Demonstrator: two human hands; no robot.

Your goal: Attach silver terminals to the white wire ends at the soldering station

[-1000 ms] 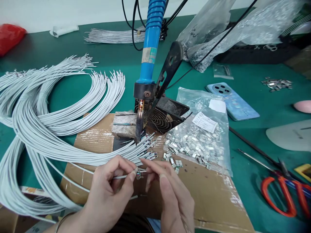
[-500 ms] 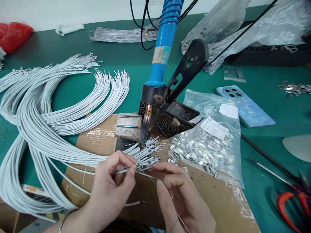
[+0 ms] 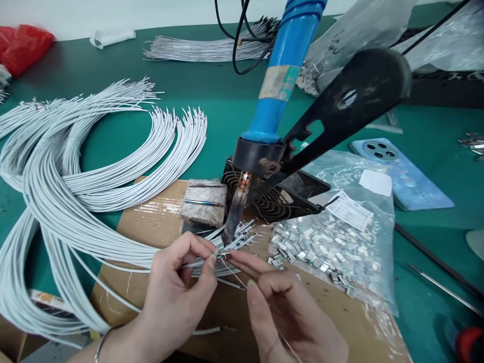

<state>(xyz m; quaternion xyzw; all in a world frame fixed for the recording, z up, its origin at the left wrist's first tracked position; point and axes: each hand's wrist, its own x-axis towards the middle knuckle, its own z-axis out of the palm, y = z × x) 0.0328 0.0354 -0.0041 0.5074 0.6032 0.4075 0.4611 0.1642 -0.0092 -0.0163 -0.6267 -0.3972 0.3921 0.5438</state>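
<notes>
My left hand (image 3: 177, 297) pinches the end of one thin white wire (image 3: 196, 263) between thumb and forefinger, holding it just under the tip of the soldering iron (image 3: 235, 217). The iron has a blue handle (image 3: 283, 75) and rests tilted in a black stand. My right hand (image 3: 287, 312) is closed in a pinch on a fine strand of solder wire (image 3: 236, 275) that points up at the same spot. A bundle of stripped white wire ends (image 3: 234, 237) lies on the cardboard (image 3: 151, 222) beside the tip.
Long loops of white wire (image 3: 75, 176) cover the left of the green table. A clear bag of small metal clips (image 3: 325, 242) lies at right, with a blue phone (image 3: 404, 174) behind it. A black fan (image 3: 280, 201) sits under the iron. Red scissor handles (image 3: 469, 343) show at bottom right.
The view has moved closer and to the right. My right hand let go of the wire end and now brings a solder strand up to it; both hands rose toward the iron's tip.
</notes>
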